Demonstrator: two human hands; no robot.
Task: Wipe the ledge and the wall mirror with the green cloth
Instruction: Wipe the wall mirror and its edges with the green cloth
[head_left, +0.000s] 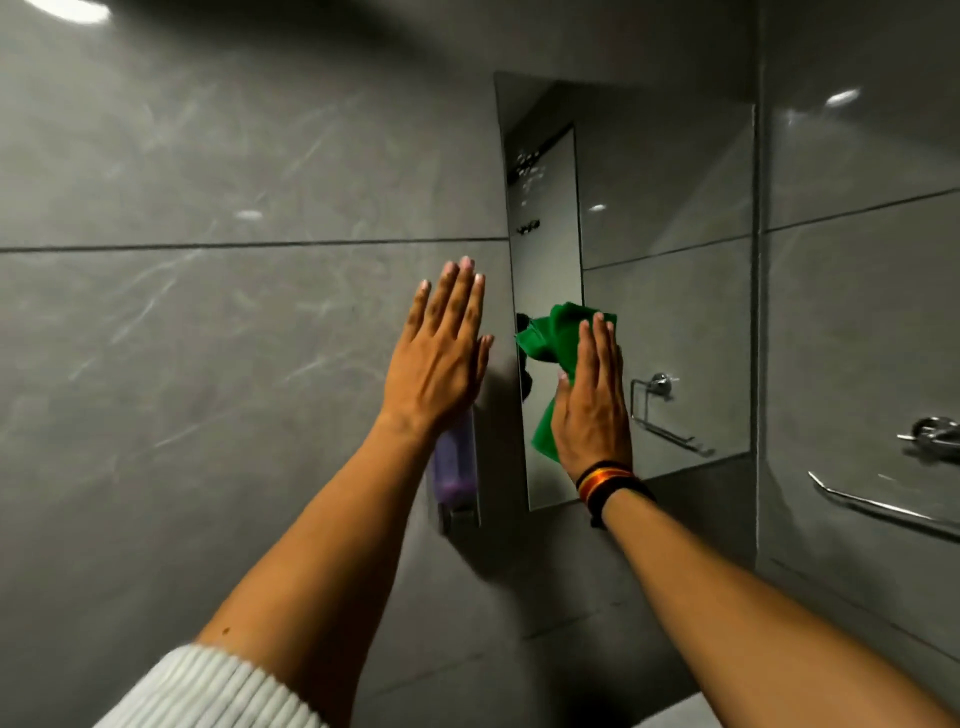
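Note:
The wall mirror (665, 208) hangs on the grey tiled wall, right of centre. My right hand (592, 405) lies flat on the green cloth (553, 338) and presses it against the lower left part of the mirror glass. The cloth bunches above and left of my fingers, and a corner hangs below my palm. My left hand (441, 353) rests flat with fingers together on the wall tile, just left of the mirror's edge, holding nothing. No ledge can be told apart in this view.
A wall-mounted soap dispenser (457, 467) with purple liquid sits under my left wrist. A chrome towel rail (883, 506) and hook (935, 431) are on the right wall; a ring holder shows reflected in the mirror.

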